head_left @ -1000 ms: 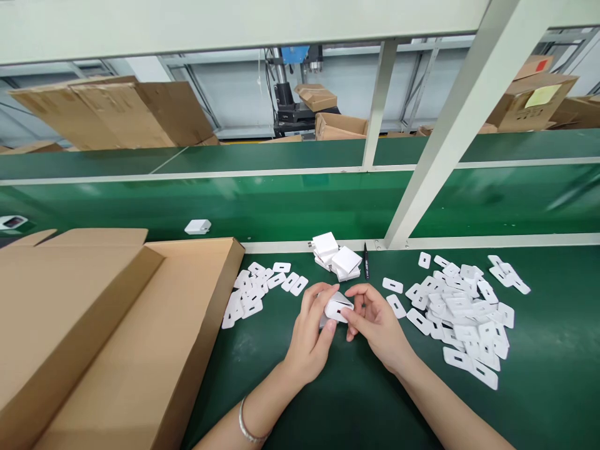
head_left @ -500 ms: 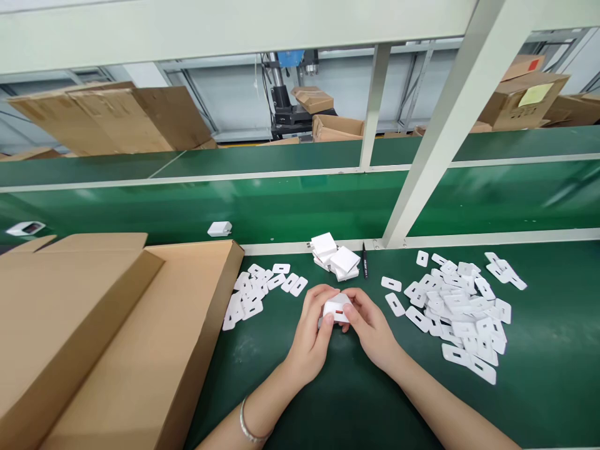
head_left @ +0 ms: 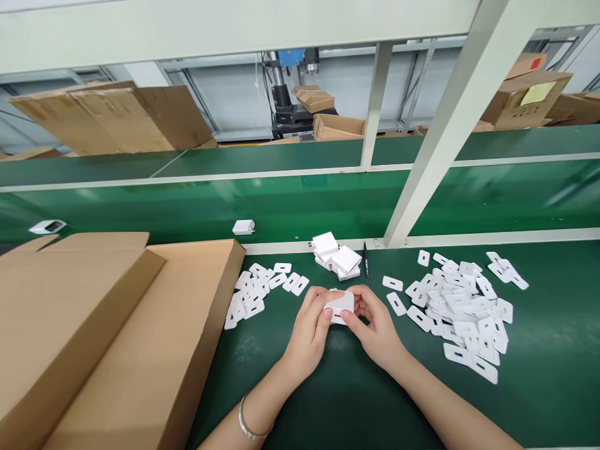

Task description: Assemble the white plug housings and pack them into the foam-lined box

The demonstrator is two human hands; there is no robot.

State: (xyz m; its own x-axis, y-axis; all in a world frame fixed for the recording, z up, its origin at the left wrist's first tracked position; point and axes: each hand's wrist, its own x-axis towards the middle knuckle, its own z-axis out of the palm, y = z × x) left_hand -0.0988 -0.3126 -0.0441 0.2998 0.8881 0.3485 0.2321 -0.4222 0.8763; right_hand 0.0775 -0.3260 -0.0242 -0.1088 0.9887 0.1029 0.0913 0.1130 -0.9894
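Head view. Both hands meet over the green bench (head_left: pixel 328 394), just in front of the person.

Left hand (head_left: pixel 310 330): fingers curled, thumb and fingertips pinched on the left side of a small white block (head_left: pixel 341 305). Silver bracelet (head_left: pixel 248 426) on that wrist.

Right hand (head_left: pixel 377 330): fingers bent in, tips closed on the block's right side. The block sits between the two hands, held slightly above the bench surface; whether its underside touches the bench cannot be told.

Just beyond the hands: a short stack of white blocks (head_left: pixel 337 257) lying askew, with a black pen (head_left: pixel 365 260) right beside it on the right.

Right of the hands: a large loose pile of flat white slotted tabs (head_left: pixel 464 309), a few strays near the right hand.

Left of the hands: a smaller scatter of the same tabs (head_left: pixel 255 290), lying against the edge of an open cardboard box (head_left: pixel 117 325) that fills the left side of the bench.

Behind the bench: a green conveyor belt (head_left: pixel 328 203). One white block on the belt (head_left: pixel 244 227) above the box corner, another white piece (head_left: pixel 47 226) at far left.

A white frame post (head_left: pixel 450 125) slants up from the bench's rear rail.
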